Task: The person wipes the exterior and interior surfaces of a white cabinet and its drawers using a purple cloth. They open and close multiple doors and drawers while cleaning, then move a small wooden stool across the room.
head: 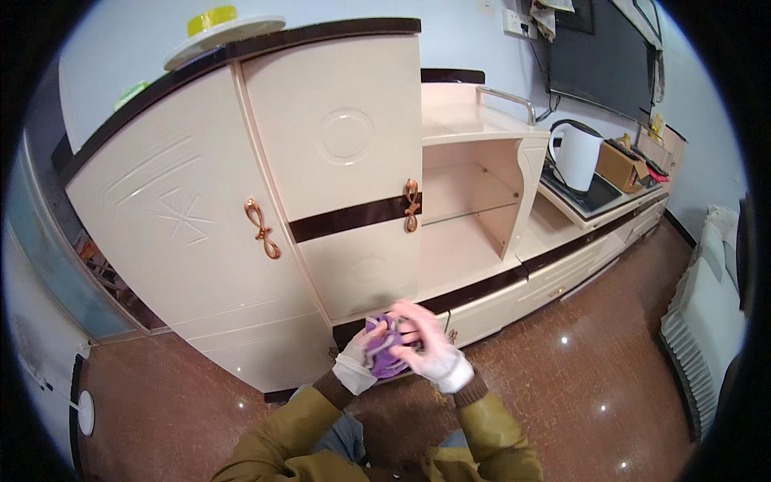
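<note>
A bunched purple cloth (385, 355) with pale edging is between my two hands, in front of the cabinet's lower drawers. My left hand (360, 356) grips its left side, with the thumb over the folds. At its right side my right hand (430, 346) has its fingers curled and blurred against the cloth; whether it grips the cloth is not plain. White cuffs show at both wrists, below brown ribbed sleeve ends. Just beyond my hands stands a cream cabinet (349, 265) with its doors closed. Copper-coloured bow-shaped handles (262, 229) are on the doors.
Right of the doors is an open shelf niche (464, 235) with a glass shelf. Farther right are a white electric kettle (576, 156), a cardboard box (620, 165) and a wall-mounted television (602, 66). A covered sofa (705, 325) stands across the reddish-brown floor (578, 385).
</note>
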{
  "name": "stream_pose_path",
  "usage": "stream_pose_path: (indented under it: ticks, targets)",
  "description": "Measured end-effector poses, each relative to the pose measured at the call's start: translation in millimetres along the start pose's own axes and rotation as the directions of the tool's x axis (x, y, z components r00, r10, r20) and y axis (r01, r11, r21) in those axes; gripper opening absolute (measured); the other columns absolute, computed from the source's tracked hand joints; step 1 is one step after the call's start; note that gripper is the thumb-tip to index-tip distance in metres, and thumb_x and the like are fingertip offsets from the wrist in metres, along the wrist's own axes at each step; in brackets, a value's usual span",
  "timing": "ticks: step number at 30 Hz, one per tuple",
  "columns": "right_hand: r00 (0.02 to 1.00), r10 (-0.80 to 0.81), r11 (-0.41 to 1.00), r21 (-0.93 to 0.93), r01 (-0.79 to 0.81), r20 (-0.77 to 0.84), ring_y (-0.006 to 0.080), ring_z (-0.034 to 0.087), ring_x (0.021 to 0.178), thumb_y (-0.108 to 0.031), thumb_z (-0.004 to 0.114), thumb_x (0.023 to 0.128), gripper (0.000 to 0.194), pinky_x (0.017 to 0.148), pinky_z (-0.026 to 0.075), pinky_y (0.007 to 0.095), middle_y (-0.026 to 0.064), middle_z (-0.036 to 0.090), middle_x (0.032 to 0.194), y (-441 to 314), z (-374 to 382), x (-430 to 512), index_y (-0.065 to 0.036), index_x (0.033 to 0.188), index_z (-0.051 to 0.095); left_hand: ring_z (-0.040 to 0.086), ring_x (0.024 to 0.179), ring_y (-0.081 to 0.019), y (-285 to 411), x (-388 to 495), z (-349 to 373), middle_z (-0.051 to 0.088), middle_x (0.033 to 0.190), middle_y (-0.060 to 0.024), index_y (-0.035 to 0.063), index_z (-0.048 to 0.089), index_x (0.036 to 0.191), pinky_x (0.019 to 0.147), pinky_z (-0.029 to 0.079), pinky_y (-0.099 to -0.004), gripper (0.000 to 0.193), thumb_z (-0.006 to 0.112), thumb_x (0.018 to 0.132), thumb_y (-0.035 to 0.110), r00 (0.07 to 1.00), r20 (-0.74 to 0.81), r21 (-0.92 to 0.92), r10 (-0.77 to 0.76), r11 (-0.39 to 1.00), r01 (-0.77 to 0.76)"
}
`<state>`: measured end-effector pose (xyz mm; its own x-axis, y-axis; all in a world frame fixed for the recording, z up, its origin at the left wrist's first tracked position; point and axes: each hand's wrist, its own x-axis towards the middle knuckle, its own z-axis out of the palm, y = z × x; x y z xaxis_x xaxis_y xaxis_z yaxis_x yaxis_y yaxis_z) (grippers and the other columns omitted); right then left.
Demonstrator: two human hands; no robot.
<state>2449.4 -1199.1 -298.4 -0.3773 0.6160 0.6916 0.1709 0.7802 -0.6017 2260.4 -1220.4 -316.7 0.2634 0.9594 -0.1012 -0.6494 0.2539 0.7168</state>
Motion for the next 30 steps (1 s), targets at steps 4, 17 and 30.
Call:
stream_pose_path:
  ticks: [4, 17, 30]
  targets:
    - [0.831, 0.363, 0.907, 0.362, -0.212, -0.421, 0.0212, 0.067, 0.114, -0.002, 0.064, 0.099, 0.036, 0.096, 0.056, 0.0310, 0.0184, 0.065, 0.133, 17.0, -8.2, -52.4, 0.003, 0.134, 0.056, 0.065, 0.093, -0.0122, 56.2, 0.5, 60.1, 0.069, 0.109, -0.0027, 0.0056, 0.063, 0.134, 0.087, 0.056, -0.0288, 0.035, 0.066, 0.100, 0.004, 0.729, -0.141, 0.578, 0.669, 0.654, -0.489]
    - [0.789, 0.583, 0.713, 0.587, -0.384, -0.192, 0.0113, 0.068, 0.096, -0.004, 0.066, 0.100, 0.021, 0.080, 0.055, 0.0234, 0.0109, 0.071, 0.120, 14.0, 52.8, -135.5, 0.002, 0.120, 0.068, 0.044, 0.142, -0.0328, 278.5, 150.9, 247.8, 0.050, 0.153, -0.0104, 0.0075, 0.056, 0.141, 0.118, 0.033, -0.0522, 0.062, 0.062, 0.089, 0.040, 0.235, 0.955, 0.052, 0.180, -0.884, 0.464]
    - [0.757, 0.616, 0.764, 0.398, -0.508, -0.217, 0.0163, 0.068, 0.094, -0.006, 0.061, 0.102, 0.015, 0.086, 0.055, 0.0296, 0.0120, 0.074, 0.106, 20.8, 15.1, -178.8, 0.002, 0.105, 0.073, 0.039, 0.146, -0.0354, 157.3, 92.7, 65.6, 0.042, 0.161, -0.0145, 0.0093, 0.050, 0.151, 0.117, 0.031, -0.0565, 0.066, 0.057, 0.093, 0.039, 0.563, 0.697, 0.061, 0.445, -0.818, 0.572]
